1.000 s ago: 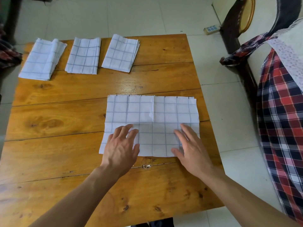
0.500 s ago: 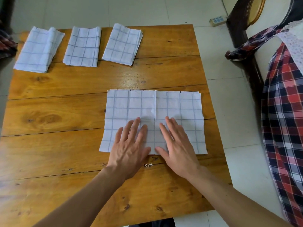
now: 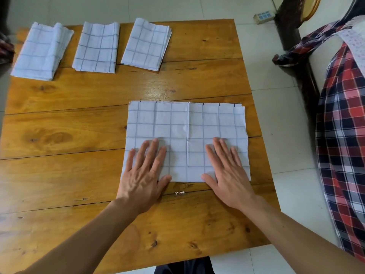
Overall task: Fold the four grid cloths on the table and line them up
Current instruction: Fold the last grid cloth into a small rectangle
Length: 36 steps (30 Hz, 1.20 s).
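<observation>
A white grid cloth lies flat on the wooden table, folded into a wide rectangle with a crease down its middle. My left hand presses flat on its near left part, fingers spread. My right hand presses flat on its near right part, fingers spread too. Neither hand grips anything. Three folded grid cloths lie in a row along the far edge: one at the left, one in the middle, one to their right.
The table's right edge runs close to the flat cloth. A dark wooden chair and red plaid fabric stand to the right over a tiled floor. A power strip lies on the floor at the back.
My hands were together at the cloth's middle half a second ago and have slid apart toward its left and right sides, smoothing it. The camera has moved slightly.
</observation>
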Each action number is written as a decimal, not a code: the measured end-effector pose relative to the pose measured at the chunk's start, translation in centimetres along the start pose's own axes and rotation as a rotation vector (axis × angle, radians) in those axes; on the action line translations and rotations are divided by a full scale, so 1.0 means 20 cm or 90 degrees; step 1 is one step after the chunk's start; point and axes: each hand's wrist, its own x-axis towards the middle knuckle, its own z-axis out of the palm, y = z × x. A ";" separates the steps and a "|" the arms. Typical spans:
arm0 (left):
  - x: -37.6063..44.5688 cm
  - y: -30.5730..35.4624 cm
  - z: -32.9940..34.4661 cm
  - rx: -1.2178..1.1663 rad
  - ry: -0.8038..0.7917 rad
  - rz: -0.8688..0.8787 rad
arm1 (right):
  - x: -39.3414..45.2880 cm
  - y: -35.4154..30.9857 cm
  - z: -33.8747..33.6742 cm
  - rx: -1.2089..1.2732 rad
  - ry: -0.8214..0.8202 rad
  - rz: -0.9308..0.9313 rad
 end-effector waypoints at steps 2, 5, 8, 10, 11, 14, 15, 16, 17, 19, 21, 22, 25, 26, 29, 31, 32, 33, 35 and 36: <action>-0.01 -0.04 0.00 0.004 -0.009 -0.012 | -0.02 0.05 -0.01 -0.011 0.002 0.011; -0.03 -0.08 0.00 0.009 -0.022 -0.019 | -0.04 0.10 -0.01 -0.005 0.000 0.022; -0.04 -0.08 -0.03 -0.007 -0.021 -0.037 | -0.04 0.10 -0.01 0.018 0.016 0.044; -0.01 -0.06 -0.07 -0.008 -0.005 -0.032 | -0.03 0.06 -0.03 0.046 0.034 0.061; 0.01 -0.03 -0.10 -0.014 0.004 -0.024 | -0.02 0.03 -0.04 0.058 0.044 0.061; 0.09 0.06 -0.17 -0.046 0.010 -0.003 | 0.02 -0.06 -0.07 0.082 0.061 0.031; 0.12 0.09 -0.18 -0.049 0.000 0.002 | 0.04 -0.09 -0.07 0.084 0.060 0.015; 0.14 0.12 -0.19 -0.041 -0.012 0.012 | 0.05 -0.12 -0.07 0.083 0.056 -0.002; 0.16 0.14 -0.19 -0.033 -0.024 0.025 | 0.07 -0.14 -0.06 0.081 0.050 -0.018; 0.17 0.14 -0.15 -0.026 -0.039 0.051 | 0.09 -0.16 -0.04 0.075 0.038 -0.037; 0.17 0.10 -0.11 -0.033 -0.041 0.066 | 0.10 -0.14 -0.02 0.064 0.019 -0.037; 0.16 0.08 -0.09 -0.035 -0.040 0.066 | 0.11 -0.12 -0.01 0.053 0.012 -0.038; 0.12 -0.01 -0.04 -0.031 -0.030 0.056 | 0.09 -0.05 -0.01 0.003 0.014 -0.029; 0.11 -0.03 -0.03 -0.027 -0.023 0.050 | 0.09 -0.02 -0.01 -0.012 0.014 -0.017; 0.07 -0.09 -0.02 -0.017 -0.008 0.021 | 0.07 0.04 -0.01 -0.032 0.023 0.024; 0.05 -0.12 -0.01 -0.013 -0.008 0.008 | 0.07 0.08 -0.02 -0.030 0.030 0.038; 0.05 -0.14 -0.01 -0.012 -0.008 0.001 | 0.06 0.09 -0.01 -0.026 0.032 0.037; 0.04 -0.15 -0.01 -0.013 -0.008 -0.006 | 0.06 0.10 -0.02 -0.022 0.036 0.034; 0.02 -0.17 -0.01 -0.016 -0.009 -0.018 | 0.05 0.11 -0.02 -0.009 0.040 0.025; 0.01 -0.18 -0.02 -0.016 -0.008 -0.021 | 0.04 0.11 -0.02 0.000 0.043 0.025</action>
